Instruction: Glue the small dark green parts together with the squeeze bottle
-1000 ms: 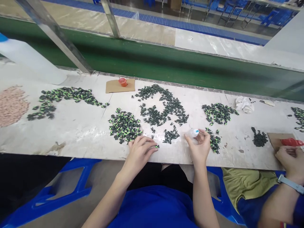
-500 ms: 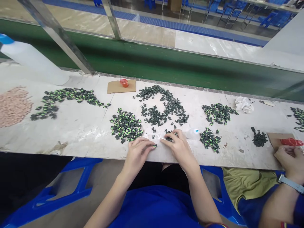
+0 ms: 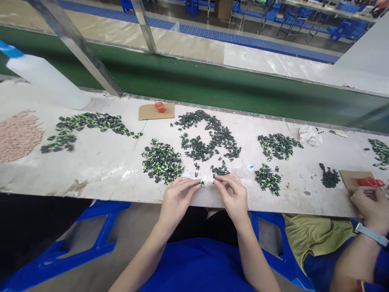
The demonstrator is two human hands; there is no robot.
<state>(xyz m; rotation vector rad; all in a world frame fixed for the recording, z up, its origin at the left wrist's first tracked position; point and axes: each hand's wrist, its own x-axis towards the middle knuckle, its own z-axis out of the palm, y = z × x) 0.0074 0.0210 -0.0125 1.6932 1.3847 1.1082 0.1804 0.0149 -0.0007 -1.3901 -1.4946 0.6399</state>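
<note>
My left hand [image 3: 179,197] pinches a small black-and-green piece [image 3: 201,183] between thumb and fingertips, just above the table's front edge. Facing it, my right hand [image 3: 231,194] has its thumb and forefinger closed on a small dark piece [image 3: 214,177]. The two pinched pieces are a short gap apart. A heap of black-and-green pieces [image 3: 161,161] lies beyond my left hand. Past both hands spreads a ring of plain dark pieces [image 3: 223,136], with a small cluster of them [image 3: 221,168] right beyond my right hand.
A red cup [image 3: 159,107] stands on cardboard [image 3: 146,112] at the back. More black-and-green heaps [image 3: 278,146] lie right and left. A large white bottle [image 3: 45,79] and pink pieces [image 3: 18,136] are at left. A co-worker's hand [image 3: 371,207] holds something red at right.
My right hand has drawn back from the small dark cluster toward me and now pinches a dark piece. My left hand has moved slightly right, still holding its piece.
</note>
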